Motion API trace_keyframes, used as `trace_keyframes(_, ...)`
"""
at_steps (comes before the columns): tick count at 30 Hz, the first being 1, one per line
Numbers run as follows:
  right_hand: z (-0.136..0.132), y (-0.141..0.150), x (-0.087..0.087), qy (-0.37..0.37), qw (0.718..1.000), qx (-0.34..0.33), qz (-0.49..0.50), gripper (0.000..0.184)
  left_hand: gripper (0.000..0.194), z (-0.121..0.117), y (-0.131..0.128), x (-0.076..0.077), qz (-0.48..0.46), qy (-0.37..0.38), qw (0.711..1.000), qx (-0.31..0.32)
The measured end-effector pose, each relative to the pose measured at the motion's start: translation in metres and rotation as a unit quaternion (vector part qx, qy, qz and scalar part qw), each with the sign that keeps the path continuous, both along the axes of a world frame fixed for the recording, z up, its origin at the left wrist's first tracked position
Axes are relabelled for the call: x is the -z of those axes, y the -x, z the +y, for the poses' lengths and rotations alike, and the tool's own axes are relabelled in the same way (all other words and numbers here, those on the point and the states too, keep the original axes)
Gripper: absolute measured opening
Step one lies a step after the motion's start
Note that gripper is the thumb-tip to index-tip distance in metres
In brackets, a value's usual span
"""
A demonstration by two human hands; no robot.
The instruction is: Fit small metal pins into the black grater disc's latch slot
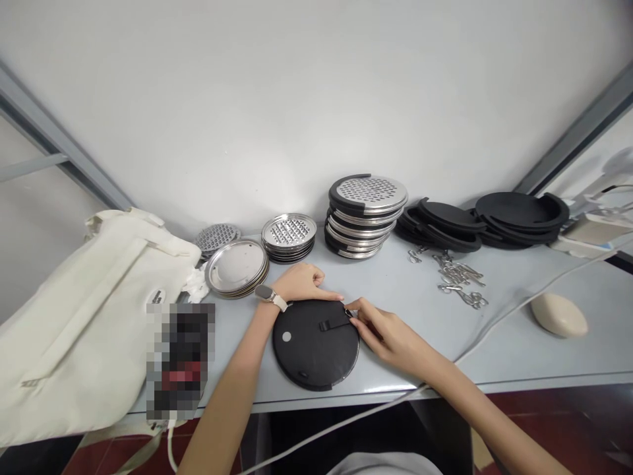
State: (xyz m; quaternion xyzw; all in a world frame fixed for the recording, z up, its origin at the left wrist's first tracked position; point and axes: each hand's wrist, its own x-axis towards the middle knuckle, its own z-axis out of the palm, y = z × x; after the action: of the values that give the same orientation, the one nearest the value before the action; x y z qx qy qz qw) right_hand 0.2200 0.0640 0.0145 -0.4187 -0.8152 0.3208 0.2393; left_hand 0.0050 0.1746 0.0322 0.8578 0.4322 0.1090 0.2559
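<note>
A black round cover (316, 353) lies flat near the table's front edge, with a pale dot and a short black strap on its face. My left hand (304, 284), wearing a watch, rests at its far edge. The thumb stretches along the rim and the other fingers curl in. From the right, my right hand (380, 330) pinches a small metal clasp (348, 313) at the cover's upper right edge, beside the strap. Part of the clasp is hidden by the fingertips.
Behind stand stacked graters with black rims (368, 211), metal grating discs (289, 237) and plain metal lids (237, 267). Black covers (519, 218) and loose metal clasps (457, 274) lie right. A white cable (487, 336) crosses the table near a cream mouse-shaped object (558, 315). A white bag (93, 316) sits left.
</note>
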Motion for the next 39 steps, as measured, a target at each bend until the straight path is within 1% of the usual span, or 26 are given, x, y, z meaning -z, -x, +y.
trace_keyframes(11, 0.0005, 0.0009, -0.0014, -0.027, 1.0, 0.015, -0.002, 0.017, 0.06, 0.0022, 0.0006, 0.0023, 0.004, 0.007, 1.0, 0.004)
trace_keyframes(19, 0.0016, 0.0009, 0.0002, -0.017, 1.0, 0.014, 0.018, 0.017, 0.063, 0.0001, 0.0002, 0.0006, 0.005, 0.005, 1.0, -0.002)
trace_keyframes(26, 0.0025, 0.0, -0.0002, -0.015, 1.0, 0.005, 0.018, 0.024, 0.061, 0.0004, -0.0003, 0.0001, 0.016, 0.002, 1.0, 0.001)
trace_keyframes(31, 0.002, -0.0001, 0.0001, -0.021, 1.0, 0.011, 0.018, 0.025, 0.053, 0.002, 0.0017, 0.0029, 0.05, -0.001, 0.999, 0.006)
trace_keyframes(35, 0.0017, -0.0003, -0.0007, -0.019, 1.0, 0.013, 0.011, 0.025, 0.03, 0.0037, 0.0039, 0.007, 0.095, 0.009, 0.995, 0.012)
trace_keyframes(39, 0.0015, -0.0002, -0.001, -0.019, 1.0, 0.013, 0.01, 0.025, 0.031, 0.0035, 0.0041, 0.0073, 0.118, 0.023, 0.993, 0.011)
